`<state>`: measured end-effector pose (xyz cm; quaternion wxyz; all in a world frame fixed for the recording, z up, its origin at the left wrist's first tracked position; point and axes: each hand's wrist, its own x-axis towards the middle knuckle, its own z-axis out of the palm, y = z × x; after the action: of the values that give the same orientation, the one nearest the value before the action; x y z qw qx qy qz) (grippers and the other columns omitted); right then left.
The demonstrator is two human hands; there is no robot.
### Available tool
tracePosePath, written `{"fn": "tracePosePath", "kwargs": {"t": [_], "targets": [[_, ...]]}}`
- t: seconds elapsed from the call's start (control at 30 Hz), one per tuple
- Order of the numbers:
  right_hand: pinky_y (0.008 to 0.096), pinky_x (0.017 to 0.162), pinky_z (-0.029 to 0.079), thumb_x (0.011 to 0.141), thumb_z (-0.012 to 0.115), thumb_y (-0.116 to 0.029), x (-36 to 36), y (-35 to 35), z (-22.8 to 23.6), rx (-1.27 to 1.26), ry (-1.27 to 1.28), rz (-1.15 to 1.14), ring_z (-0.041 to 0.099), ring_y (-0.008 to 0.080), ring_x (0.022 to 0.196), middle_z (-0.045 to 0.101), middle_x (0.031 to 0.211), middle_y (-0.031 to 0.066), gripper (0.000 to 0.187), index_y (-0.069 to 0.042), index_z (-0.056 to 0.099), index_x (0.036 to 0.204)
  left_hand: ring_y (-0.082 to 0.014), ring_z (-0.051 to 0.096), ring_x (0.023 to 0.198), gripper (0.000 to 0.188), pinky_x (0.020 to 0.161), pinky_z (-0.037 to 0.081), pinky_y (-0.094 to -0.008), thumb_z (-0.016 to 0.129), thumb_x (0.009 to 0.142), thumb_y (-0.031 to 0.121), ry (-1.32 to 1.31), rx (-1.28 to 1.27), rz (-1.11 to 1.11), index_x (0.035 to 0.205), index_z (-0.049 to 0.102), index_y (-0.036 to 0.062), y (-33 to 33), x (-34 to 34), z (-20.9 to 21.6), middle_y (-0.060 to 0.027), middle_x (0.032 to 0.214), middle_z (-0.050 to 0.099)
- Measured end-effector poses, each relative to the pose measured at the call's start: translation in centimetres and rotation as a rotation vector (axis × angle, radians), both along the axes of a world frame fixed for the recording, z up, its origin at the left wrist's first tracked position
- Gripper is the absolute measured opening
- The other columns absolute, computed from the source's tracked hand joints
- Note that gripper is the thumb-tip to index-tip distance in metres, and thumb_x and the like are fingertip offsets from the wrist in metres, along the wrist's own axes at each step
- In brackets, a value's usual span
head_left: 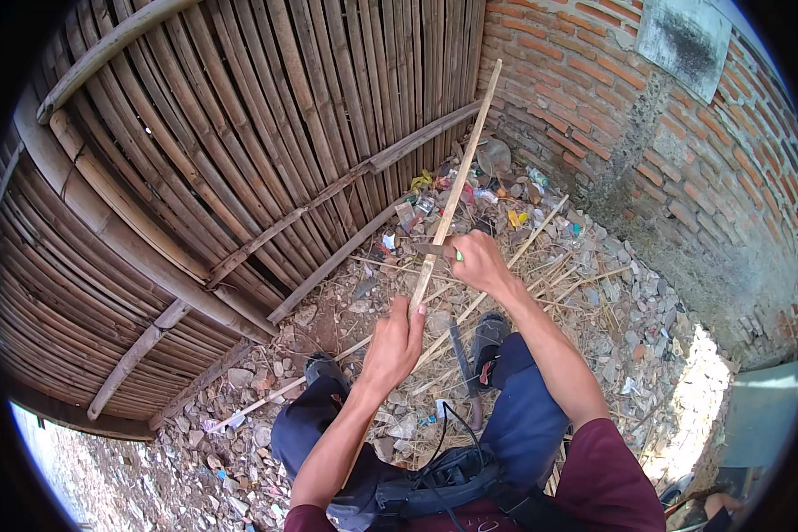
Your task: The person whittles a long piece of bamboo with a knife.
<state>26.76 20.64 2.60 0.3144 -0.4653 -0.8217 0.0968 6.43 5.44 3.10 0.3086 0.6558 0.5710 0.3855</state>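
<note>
Your right hand (479, 260) grips the knife (435, 250), one o'clock from your left hand (394, 348) holding the stick (457, 191); slips could cut you.

Left hand (394, 348) grips long bamboo strip (460, 188), strip slanting up and away. Right hand (479, 262) closed round knife (434, 250), blade lying across strip. Below: stony ground (607, 350), loose thin strips (538, 229). Litter (516, 218) near corner of bamboo wall (275, 124) and brick wall (567, 75).
</note>
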Motion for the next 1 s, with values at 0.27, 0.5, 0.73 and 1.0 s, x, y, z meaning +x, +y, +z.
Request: {"fn": "tracePosePath", "kwargs": {"t": [0.27,0.5,0.73,1.0], "targets": [[0.0548,0.068,0.058,0.071,0.061,-0.004,-0.7,-0.1,-1.0,0.054,-0.014,0.001,0.071,0.0493,0.07,0.068,0.071,0.0304,0.014,0.002,0.073,0.073,-0.0569,0.064,0.063,0.026,0.055,0.045,-0.063,0.05,0.116,0.023,0.062,0.032,-0.013,0.108,0.047,-0.0014,-0.3,0.6,-0.5,-0.0338,0.064,0.061],[0.0548,0.069,0.059,0.075,0.061,-0.004,0.2,2.0,-1.0,0.067,0.07,-0.153,0.073,0.048,0.071,0.07,0.073,0.0297,0.019,0.003,0.077,0.083,-0.0573,0.064,0.062,0.025,0.055,0.045,-0.0635,0.049,0.116,0.022,0.084,0.043,-0.022,0.108,0.047,-0.0015,-0.4,0.8,-0.7,-0.0338,0.064,0.061],[0.0547,0.075,0.06,0.078,0.061,-0.004,0.7,3.0,-1.2,0.066,0.114,-0.148,0.074,0.0478,0.077,0.073,0.08,0.0302,0.025,-0.001,0.082,0.091,-0.0576,0.064,0.063,0.026,0.056,0.046,-0.0645,0.05,0.116,0.022,0.091,0.063,-0.029,0.107,0.048,-0.0024,-0.3,0.6,-1.0,-0.0343,0.064,0.061],[0.0541,0.073,0.06,0.076,0.062,-0.004,2.8,4.0,-0.8,-0.037,0.017,-0.214,0.075,0.0464,0.074,0.071,0.075,0.03,0.018,0.0,0.077,0.083,-0.0573,0.064,0.062,0.024,0.056,0.05,-0.0646,0.051,0.115,0.021,0.247,0.056,0.002,0.108,0.046,-0.0014,-2.0,1.2,-1.3,-0.0334,0.064,0.062]]}}
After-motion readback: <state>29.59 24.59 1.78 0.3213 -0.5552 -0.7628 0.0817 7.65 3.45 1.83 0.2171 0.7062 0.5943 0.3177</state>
